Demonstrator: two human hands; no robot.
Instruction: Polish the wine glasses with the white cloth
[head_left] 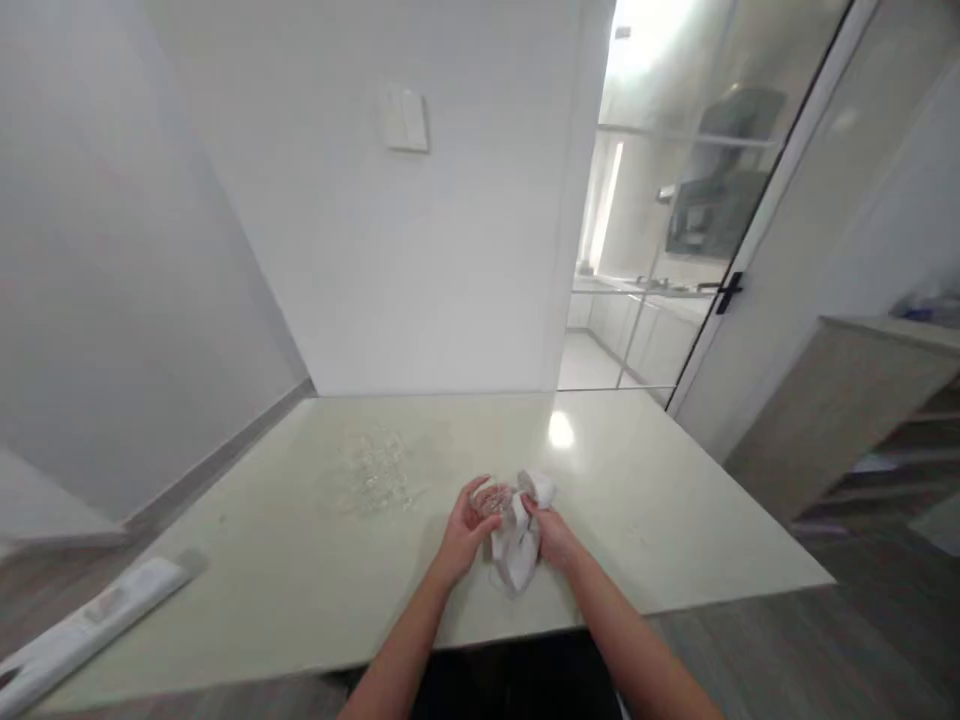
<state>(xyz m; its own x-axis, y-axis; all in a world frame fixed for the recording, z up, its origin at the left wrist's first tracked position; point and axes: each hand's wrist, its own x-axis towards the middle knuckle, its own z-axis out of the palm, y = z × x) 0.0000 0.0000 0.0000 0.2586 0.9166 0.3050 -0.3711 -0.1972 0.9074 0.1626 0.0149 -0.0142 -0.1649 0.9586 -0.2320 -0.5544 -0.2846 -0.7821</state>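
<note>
My left hand [466, 530] curls around a small clear glass [491, 498] above the pale table [300, 560], near its front edge. My right hand [553, 535] grips a white cloth [517, 555] that is pressed against the glass and hangs down between the two hands. Both hands have their fingers closed. The glass is partly hidden by the cloth and my fingers.
Several clear glasses [375, 470] stand in a group on the table to the left of my hands. A long white box [82, 630] lies off the table's left corner. A glass door [720, 250] and a wooden cabinet [840, 400] are at the right.
</note>
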